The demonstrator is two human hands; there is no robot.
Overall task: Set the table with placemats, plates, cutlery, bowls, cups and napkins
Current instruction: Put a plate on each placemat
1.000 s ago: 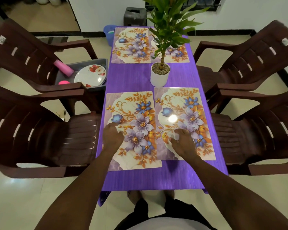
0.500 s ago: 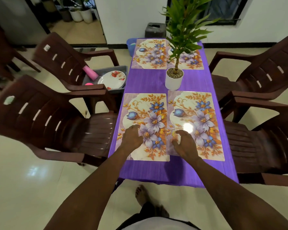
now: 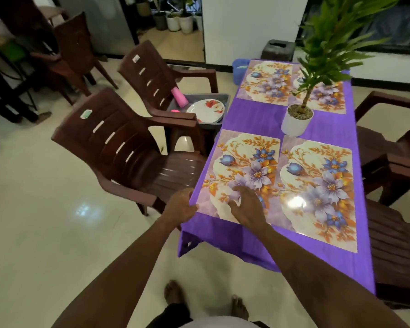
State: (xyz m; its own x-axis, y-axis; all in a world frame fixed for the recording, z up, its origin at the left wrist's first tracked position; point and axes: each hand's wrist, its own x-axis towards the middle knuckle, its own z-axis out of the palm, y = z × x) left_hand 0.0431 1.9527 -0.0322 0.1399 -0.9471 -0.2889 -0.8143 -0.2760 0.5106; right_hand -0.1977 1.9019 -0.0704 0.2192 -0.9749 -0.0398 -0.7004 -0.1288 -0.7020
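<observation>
Head view: left hand (image 3: 180, 207) grips the outer corner of the placemat (image 3: 244, 162), which lies on the table (image 3: 258, 114) near-left of the plant pot (image 3: 295, 124). Right hand (image 3: 246, 208) rests on the same placemat, fingers loose. Plates (image 3: 205, 111) sit left of the plant pot.

The green plant in its white pot (image 3: 295, 125) runs off the top edge, leaves hiding part of the floral placemat (image 3: 329, 100) behind it. What my left hand (image 3: 180, 205) holds, I cannot tell.
</observation>
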